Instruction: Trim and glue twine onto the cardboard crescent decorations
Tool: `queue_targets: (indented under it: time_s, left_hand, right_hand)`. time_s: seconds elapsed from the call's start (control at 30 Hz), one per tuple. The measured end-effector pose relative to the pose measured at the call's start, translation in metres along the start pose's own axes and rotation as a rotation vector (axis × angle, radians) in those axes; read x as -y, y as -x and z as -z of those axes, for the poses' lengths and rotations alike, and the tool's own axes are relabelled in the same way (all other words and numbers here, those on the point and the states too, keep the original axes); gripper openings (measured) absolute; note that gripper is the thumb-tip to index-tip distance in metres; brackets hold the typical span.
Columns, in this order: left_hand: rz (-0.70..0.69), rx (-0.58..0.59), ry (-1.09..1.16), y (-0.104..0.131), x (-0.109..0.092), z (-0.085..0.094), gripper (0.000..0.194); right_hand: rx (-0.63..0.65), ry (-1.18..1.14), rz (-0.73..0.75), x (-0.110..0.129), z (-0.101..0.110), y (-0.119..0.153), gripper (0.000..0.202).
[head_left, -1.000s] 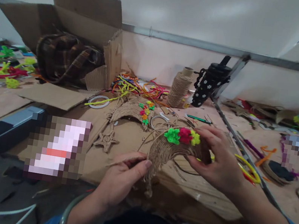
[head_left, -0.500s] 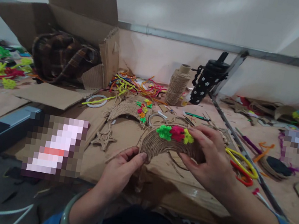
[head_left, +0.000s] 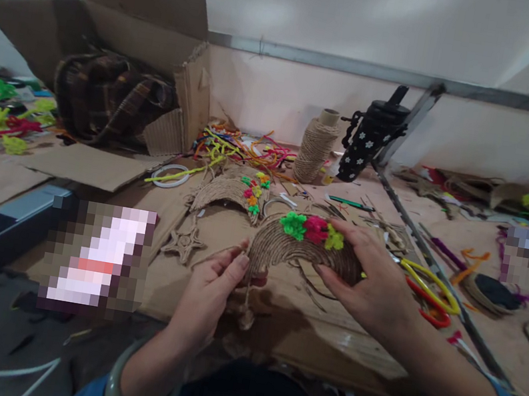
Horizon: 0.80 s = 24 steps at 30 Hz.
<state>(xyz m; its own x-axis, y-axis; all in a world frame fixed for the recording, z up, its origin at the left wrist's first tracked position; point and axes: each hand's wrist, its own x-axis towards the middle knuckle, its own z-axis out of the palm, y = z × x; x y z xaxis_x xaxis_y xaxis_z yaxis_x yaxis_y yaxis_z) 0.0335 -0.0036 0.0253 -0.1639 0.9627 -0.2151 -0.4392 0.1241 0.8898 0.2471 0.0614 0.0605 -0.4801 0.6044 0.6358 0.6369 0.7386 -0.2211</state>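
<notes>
A rainbow-shaped arch wrapped in jute twine (head_left: 281,249), with green, pink and yellow fuzzy flowers along its top, is held above the cardboard. My right hand (head_left: 373,277) grips its right end, thumb below and fingers over the top. At the left end, my left hand (head_left: 216,288) pinches a strand of twine between thumb and fingers; the exact grip is partly hidden. A small knotted bit (head_left: 245,318) dangles under that end. Behind lies a second twine arch (head_left: 225,191) with small flowers, its twine star (head_left: 184,244) resting on the cardboard.
An open cardboard box (head_left: 191,105) holding plaid cloth stands back left. A twine spool (head_left: 316,149) and a black flowered tumbler (head_left: 373,138) stand at the back, near colourful pipe cleaners (head_left: 236,151). Yellow-handled scissors (head_left: 432,287) lie right; a phone (head_left: 33,213) lies left.
My left hand's fingers have shifted slightly up along the arch's left end, and the dangling bit now shows more clearly. The right hand keeps its grip; the arch has barely moved.
</notes>
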Motion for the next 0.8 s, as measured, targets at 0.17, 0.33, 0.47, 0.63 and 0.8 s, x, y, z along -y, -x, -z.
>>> queue_targets:
  time_s: [0.17, 0.33, 0.47, 0.63, 0.8]
  left_hand:
    - [-0.002, 0.023, -0.164, -0.001, -0.004, -0.001, 0.018]
    - [-0.020, 0.010, -0.311, -0.002, -0.005, 0.001, 0.012]
    - [-0.037, 0.016, -0.328, -0.002, -0.007, 0.002, 0.013]
    - [0.009, 0.077, -0.179, -0.004, -0.009, 0.001, 0.031]
    - [-0.001, 0.110, -0.086, -0.004, -0.007, 0.009, 0.061]
  right_hand:
    - [0.013, 0.004, 0.013, 0.005, 0.000, 0.001, 0.052]
    - [0.022, 0.025, 0.022, 0.014, -0.002, 0.000, 0.051]
    - [0.014, 0.027, 0.019, 0.016, -0.003, -0.001, 0.050]
    - [-0.005, -0.008, -0.053, 0.009, -0.001, -0.003, 0.050]
    - [-0.024, -0.042, -0.145, -0.004, 0.011, -0.002, 0.054]
